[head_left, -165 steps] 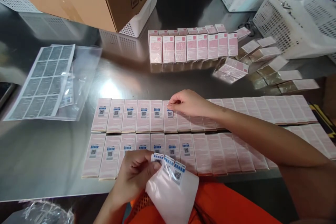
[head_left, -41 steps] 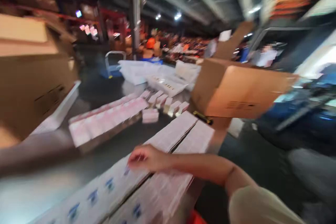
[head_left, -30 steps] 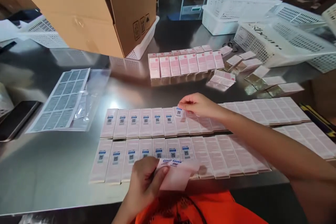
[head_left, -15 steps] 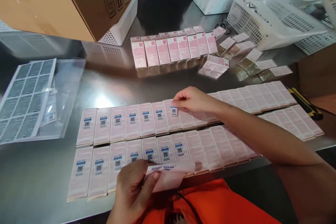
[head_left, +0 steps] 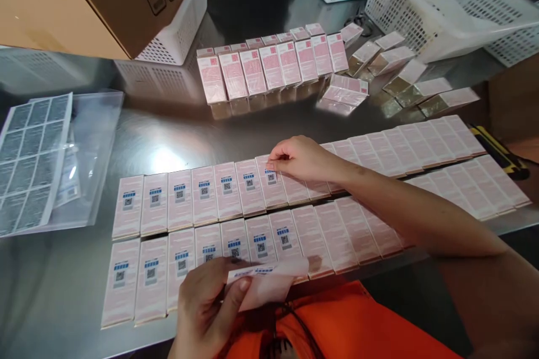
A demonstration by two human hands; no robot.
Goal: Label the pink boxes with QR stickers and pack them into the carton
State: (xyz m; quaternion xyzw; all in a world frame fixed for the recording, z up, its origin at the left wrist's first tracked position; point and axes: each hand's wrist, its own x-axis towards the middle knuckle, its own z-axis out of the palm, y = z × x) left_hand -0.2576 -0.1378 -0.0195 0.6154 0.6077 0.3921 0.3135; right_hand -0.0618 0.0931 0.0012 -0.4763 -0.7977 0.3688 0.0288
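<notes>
Two long rows of pale pink boxes (head_left: 332,235) lie flat side by side on the metal table. Those toward the left carry small QR-code stickers (head_left: 179,193); the ones toward the right are bare. My right hand (head_left: 297,157) pinches the top edge of a QR-code sticker (head_left: 270,177) against a box in the back row. Below the front row, my left hand (head_left: 214,300) is closed on a folded sheet of sticker backing paper (head_left: 269,289), with blue print showing along its upper edge. Part of the front row is hidden behind that hand and sheet.
Shrink-wrapped pink boxes (head_left: 255,72) stand in a row behind, with several loose ones (head_left: 416,92) to their right. Sheets of printed labels (head_left: 36,151) lie on a plastic bag at left. A carton (head_left: 96,5), white baskets (head_left: 446,5) and a yellow-black cutter (head_left: 499,151) surround the area.
The view has shifted slightly. My right hand has brought the sticker down onto the box, where it now lies nearly flat. My left hand keeps the backing paper in much the same pose.
</notes>
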